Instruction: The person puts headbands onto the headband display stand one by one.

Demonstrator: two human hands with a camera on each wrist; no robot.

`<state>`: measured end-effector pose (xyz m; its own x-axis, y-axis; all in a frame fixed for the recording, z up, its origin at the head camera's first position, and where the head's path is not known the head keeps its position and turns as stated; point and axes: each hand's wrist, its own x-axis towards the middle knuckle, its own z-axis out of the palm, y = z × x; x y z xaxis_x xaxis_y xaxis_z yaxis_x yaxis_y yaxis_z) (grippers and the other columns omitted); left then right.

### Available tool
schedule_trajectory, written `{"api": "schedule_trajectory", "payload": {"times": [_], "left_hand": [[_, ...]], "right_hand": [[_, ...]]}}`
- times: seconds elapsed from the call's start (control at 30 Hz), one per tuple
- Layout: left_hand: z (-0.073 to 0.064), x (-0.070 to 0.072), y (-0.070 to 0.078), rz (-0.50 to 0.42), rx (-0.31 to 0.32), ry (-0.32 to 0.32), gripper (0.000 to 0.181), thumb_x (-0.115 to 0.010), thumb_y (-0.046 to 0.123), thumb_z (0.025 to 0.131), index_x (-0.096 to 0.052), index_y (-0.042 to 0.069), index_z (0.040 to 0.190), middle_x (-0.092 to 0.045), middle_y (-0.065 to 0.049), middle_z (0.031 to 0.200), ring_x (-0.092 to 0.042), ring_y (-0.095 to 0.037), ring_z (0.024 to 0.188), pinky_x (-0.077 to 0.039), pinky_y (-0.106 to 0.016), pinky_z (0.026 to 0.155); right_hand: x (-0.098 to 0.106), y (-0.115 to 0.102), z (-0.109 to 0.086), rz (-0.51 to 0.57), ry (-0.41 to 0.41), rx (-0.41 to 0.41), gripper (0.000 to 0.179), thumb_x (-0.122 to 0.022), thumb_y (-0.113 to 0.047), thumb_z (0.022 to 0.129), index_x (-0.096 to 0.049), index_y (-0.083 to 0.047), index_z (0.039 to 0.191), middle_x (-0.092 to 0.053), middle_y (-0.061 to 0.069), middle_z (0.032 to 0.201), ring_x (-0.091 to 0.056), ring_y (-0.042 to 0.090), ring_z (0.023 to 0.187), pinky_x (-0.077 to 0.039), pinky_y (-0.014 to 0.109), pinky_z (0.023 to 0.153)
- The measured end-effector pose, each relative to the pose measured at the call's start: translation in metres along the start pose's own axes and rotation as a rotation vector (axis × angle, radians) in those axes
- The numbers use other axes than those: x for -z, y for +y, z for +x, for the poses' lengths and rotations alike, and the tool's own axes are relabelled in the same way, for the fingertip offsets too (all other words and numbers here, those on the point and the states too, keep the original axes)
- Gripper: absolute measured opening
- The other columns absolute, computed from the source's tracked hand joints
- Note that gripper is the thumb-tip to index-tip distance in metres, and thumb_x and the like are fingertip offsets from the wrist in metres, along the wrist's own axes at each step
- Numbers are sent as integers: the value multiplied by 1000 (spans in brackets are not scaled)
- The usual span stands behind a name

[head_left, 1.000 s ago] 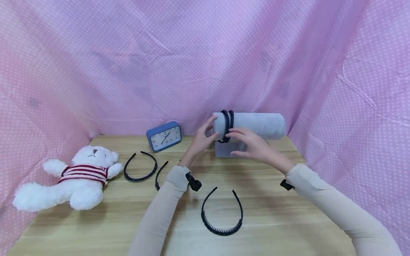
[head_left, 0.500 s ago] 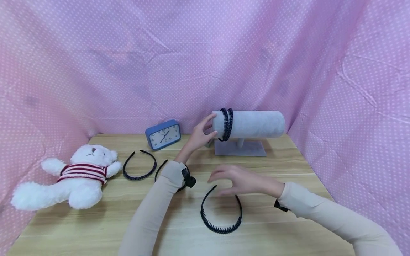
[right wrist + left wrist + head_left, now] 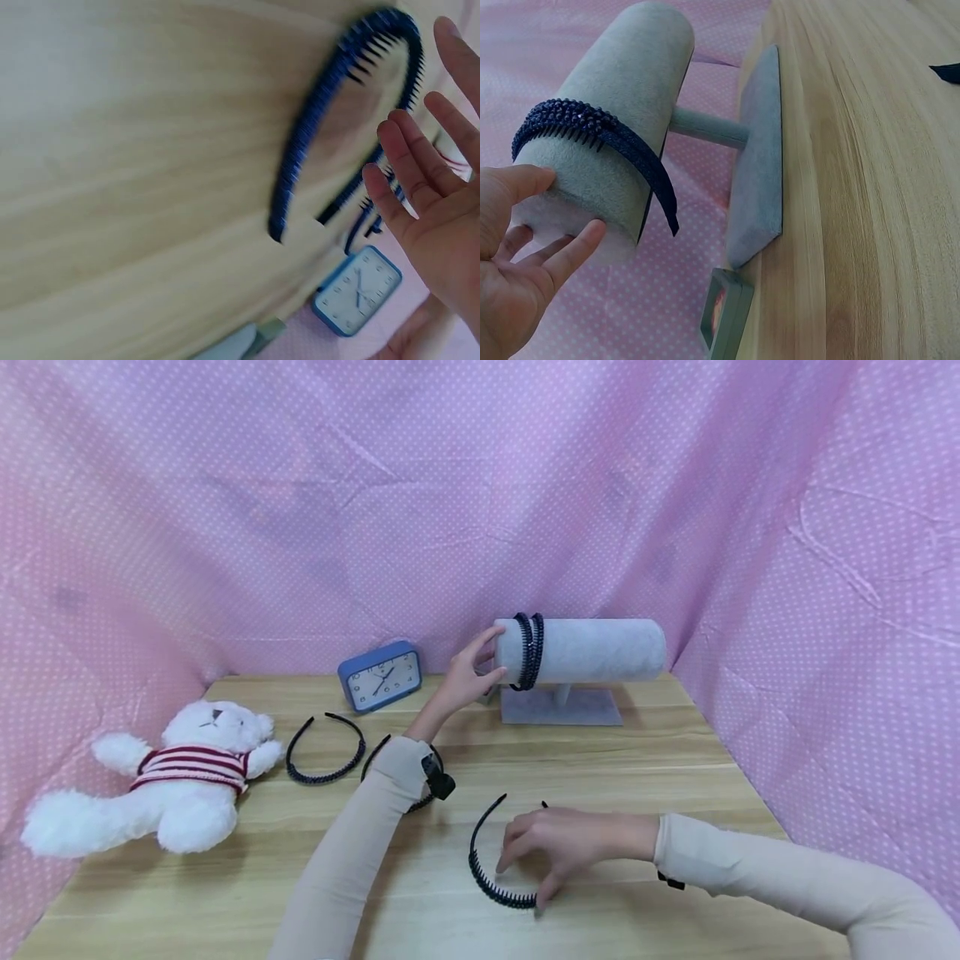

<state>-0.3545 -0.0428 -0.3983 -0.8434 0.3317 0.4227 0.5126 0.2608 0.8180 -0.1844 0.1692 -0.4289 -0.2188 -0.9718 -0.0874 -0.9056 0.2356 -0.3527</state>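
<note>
In the head view my left hand [image 3: 461, 681] touches the left end of a grey padded roll stand [image 3: 603, 650]. The left wrist view shows its fingers spread, with fingertips on the roll's rim and end face. Two black toothed headbands [image 3: 522, 656] hang side by side around the roll near that end. My right hand [image 3: 562, 843] hovers low over another headband [image 3: 491, 889] lying at the table's front, hiding its right side. In the right wrist view the fingers are extended beside this headband [image 3: 304, 135], with no grip on it visible.
Two more headbands lie to the left, one [image 3: 322, 779] in full view and one [image 3: 375, 750] partly behind my left forearm. A blue clock [image 3: 384, 681] stands at the back. A white teddy bear [image 3: 195, 768] lies far left. A small green frame [image 3: 742, 319] stands beside the stand.
My right hand has left the headbands on the roll and come down toward me, over the front headband. The left hand has stayed at the roll's end.
</note>
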Motion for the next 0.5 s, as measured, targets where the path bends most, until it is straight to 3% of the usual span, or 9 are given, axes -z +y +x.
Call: {"api": "schedule_trajectory", "payload": {"times": [0.27,0.5], "left_hand": [[-1,1,1,0,1,-11,66,-69,4,96,-43,23,154,-35,-6,165,-53,-43,136,-65,-40,76],[-1,1,4,7,18,-13,66,-69,4,96,-42,23,154,-34,-6,166,-53,-43,137,-65,-42,80]], "right_hand": [[-13,5,-6,-44,-14,-18,59,-92,-38,72,-71,-28,126,-63,-11,109,-52,-6,95,-41,4,82],[-11,18,-8,12,45,-96,45,-87,-21,80,-73,-22,122,-65,-8,96,-53,0,82,-40,7,72]]}}
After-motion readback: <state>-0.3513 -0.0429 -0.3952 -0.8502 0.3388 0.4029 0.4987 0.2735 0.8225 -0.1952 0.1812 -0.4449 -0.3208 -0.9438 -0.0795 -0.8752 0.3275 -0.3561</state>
